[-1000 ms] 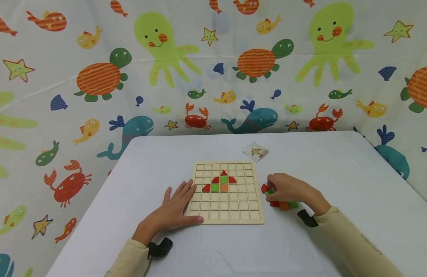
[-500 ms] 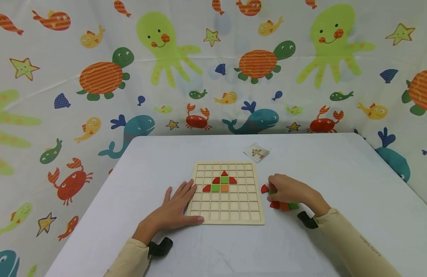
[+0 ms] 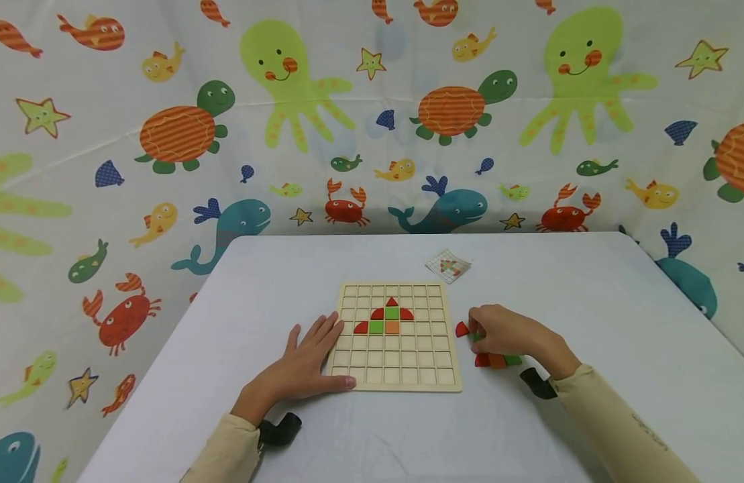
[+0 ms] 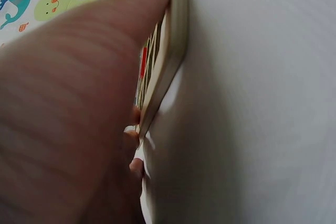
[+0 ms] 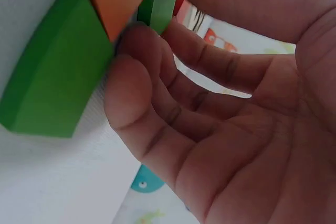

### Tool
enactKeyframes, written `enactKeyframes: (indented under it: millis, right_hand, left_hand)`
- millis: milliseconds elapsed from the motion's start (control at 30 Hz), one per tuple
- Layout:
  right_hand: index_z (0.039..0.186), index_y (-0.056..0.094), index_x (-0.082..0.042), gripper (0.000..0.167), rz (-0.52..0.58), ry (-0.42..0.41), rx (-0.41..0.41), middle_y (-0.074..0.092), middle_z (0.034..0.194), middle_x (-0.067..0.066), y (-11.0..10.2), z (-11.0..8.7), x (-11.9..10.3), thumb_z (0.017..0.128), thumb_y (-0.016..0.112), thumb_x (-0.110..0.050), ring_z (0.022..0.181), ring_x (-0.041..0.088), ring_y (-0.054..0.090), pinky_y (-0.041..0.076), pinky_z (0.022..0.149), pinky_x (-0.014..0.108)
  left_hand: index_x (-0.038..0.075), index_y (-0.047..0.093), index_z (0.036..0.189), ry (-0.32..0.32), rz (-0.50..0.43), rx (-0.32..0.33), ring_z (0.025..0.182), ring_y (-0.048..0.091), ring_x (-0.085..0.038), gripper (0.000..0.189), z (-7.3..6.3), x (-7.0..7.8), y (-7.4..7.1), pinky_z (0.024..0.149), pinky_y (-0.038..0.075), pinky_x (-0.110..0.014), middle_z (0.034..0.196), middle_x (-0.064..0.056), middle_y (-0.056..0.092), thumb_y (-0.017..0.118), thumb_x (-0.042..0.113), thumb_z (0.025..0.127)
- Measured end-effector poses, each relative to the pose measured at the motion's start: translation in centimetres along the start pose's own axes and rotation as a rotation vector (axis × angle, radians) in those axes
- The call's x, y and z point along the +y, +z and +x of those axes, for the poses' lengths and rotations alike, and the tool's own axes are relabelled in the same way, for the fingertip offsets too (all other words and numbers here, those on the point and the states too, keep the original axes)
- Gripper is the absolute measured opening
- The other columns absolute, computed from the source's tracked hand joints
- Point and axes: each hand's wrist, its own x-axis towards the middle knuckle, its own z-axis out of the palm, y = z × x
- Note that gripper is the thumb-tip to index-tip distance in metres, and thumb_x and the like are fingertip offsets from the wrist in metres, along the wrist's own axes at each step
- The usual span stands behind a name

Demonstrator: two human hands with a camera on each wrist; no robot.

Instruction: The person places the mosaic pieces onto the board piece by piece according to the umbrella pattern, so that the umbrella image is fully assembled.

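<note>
Grid board [image 3: 408, 359]: pale wood, squared into cells, lying on the white table [image 3: 275, 275].
Top of pattern: red triangle [image 3: 392, 302], point toward the board's far edge.
Middle row: upper green square [image 3: 392, 313] directly below the triangle on the board, a left red quarter-round [image 3: 378, 314] and a right red quarter-round [image 3: 406, 314] on either side.
Lower row: low red quarter-round [image 3: 361, 328], lower green square [image 3: 376, 327] and orange square [image 3: 392, 327], side by side on the board.
Left hand [image 3: 304, 365]: at the board's left edge; grip spread — fingers fanned out on the edge, thumb on the near left corner.
Right hand [image 3: 506, 330]: right of the board; grip pinching a green block [image 5: 160, 8] between thumb and forefinger, the other fingers curled.
Loose blocks: right of the board — red block [image 3: 462, 329] nearest its edge; second red block [image 3: 482, 361], orange block [image 3: 497, 361] and another green block [image 5: 58, 72] in a row beside the right hand.
Card [image 3: 448, 266]: just beyond the board's far right corner, printed with a grid and coloured pattern.
Wrist bands [image 3: 280, 430]: black, one per wrist, left and right of the board.
Sleeves [image 3: 619, 419]: beige.
Backdrop [image 3: 347, 87]: white cloth behind the board, printed with octopuses, turtles, whales, crabs.
</note>
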Motion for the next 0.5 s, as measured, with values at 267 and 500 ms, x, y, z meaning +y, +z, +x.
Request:
enactKeyframes:
  millis: [267,500]
  right_hand:
    - [0.102,0.060,-0.006,0.028,0.011,0.010,-0.006,0.058,0.086,0.002,-0.18,-0.26,0.08,0.092,0.085,-0.011,0.081,0.019,0.056,0.054,0.073,0.034]
    - [0.103,0.062,-0.007,0.019,0.076,-0.100,0.034,0.060,0.087,0.000,-0.49,-0.46,0.55,0.092,0.075,0.002,0.081,0.019,0.056,0.053,0.072,0.034]
  left_hand:
    - [0.009,0.021,0.172,0.002,0.005,0.001,0.164,0.001,-0.035,0.117,0.02,0.03,-0.02,0.123,-0.010,-0.069,0.180,-0.010,0.010,0.073,0.072,0.088]
    - [0.008,0.022,0.172,0.006,0.004,0.002,0.164,0.002,-0.036,0.117,-0.08,0.17,-0.11,0.122,-0.009,-0.070,0.179,-0.011,0.011,0.073,0.072,0.088]
